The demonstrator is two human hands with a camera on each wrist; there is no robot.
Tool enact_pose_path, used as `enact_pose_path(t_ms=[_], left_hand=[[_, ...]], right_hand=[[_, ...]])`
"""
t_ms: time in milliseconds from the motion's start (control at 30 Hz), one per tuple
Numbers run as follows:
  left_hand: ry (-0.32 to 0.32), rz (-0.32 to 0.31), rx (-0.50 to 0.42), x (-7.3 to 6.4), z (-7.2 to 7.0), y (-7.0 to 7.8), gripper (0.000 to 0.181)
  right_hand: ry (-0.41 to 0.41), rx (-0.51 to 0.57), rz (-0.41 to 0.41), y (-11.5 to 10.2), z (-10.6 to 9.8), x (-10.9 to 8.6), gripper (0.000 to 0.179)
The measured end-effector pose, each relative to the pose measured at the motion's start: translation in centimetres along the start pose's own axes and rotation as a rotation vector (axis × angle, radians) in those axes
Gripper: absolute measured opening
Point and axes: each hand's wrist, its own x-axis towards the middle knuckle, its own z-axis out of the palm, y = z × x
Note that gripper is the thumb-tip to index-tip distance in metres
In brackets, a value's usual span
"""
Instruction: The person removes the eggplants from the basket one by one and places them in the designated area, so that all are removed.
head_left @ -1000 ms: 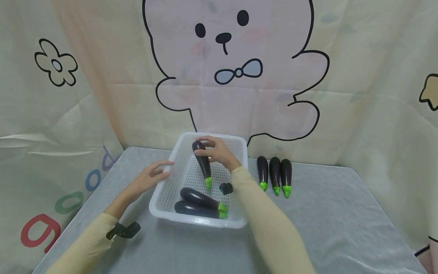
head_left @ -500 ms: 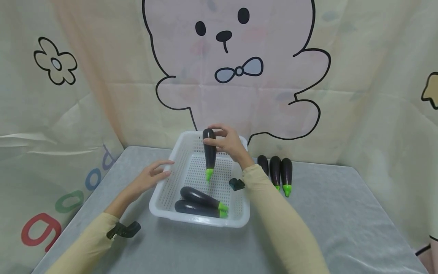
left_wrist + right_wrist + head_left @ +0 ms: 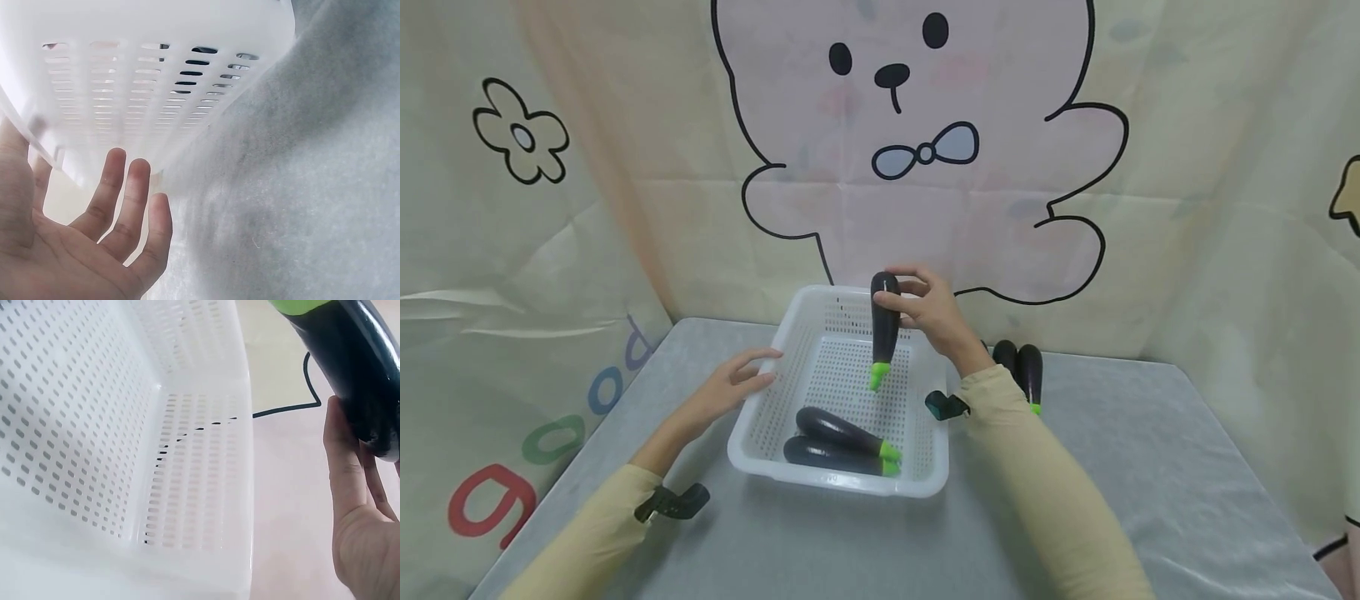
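Observation:
My right hand (image 3: 936, 310) holds a dark purple eggplant (image 3: 885, 321) by its thick end, its green stem end (image 3: 879, 375) pointing down over the white perforated basket (image 3: 838, 483). The right wrist view has this eggplant (image 3: 356, 369) at upper right, held between thumb and fingers above the rim. Two more eggplants (image 3: 842, 431) lie side by side in the near part of the basket. At the basket's left rim rests my left hand (image 3: 726, 389). In the left wrist view that hand's fingers (image 3: 134, 200) are loosely spread beside the perforated wall (image 3: 150, 31).
To the right of the basket, several eggplants (image 3: 1031, 371) lie on the grey cloth (image 3: 1120, 467), partly hidden by my right forearm. A curtain (image 3: 887, 208) with a bear drawing hangs behind the table. Black wrist mounts (image 3: 673, 503) are strapped to both sleeves.
My right hand has lifted the eggplant from low in the basket and carried it right, toward the far right rim. The left hand has stayed at the left rim.

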Motion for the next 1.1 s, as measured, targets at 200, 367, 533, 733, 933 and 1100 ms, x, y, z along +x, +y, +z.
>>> enact_pose_path(t_ms=[200, 367, 533, 733, 933, 1100], left_hand=[[-0.002, 0.012, -0.011, 0.0, -0.1, 0.1, 0.052], [-0.005, 0.018, -0.017, 0.0, -0.1, 0.0, 0.052], [-0.004, 0.020, -0.017, 0.2, -0.1, 0.0, 0.049], [0.017, 0.014, 0.010, 0.2, 0.1, 0.2, 0.050], [0.034, 0.018, 0.022, 0.1, 0.2, 0.4, 0.050], [0.034, 0.035, 0.014, 0.1, 0.1, 0.5, 0.048]], right_hand=[[0.040, 0.036, 0.016, -0.5, -0.9, -0.7, 0.050], [0.062, 0.028, 0.006, -0.7, -1.5, -1.2, 0.053], [0.072, 0.015, -0.020, -0.9, -2.4, -1.7, 0.054], [0.088, -0.034, -0.018, -1.2, -3.6, -2.5, 0.055], [0.105, -0.067, -0.006, -1.3, -4.7, -3.3, 0.059], [0.117, -0.037, 0.013, -1.4, -5.5, -3.9, 0.060]])
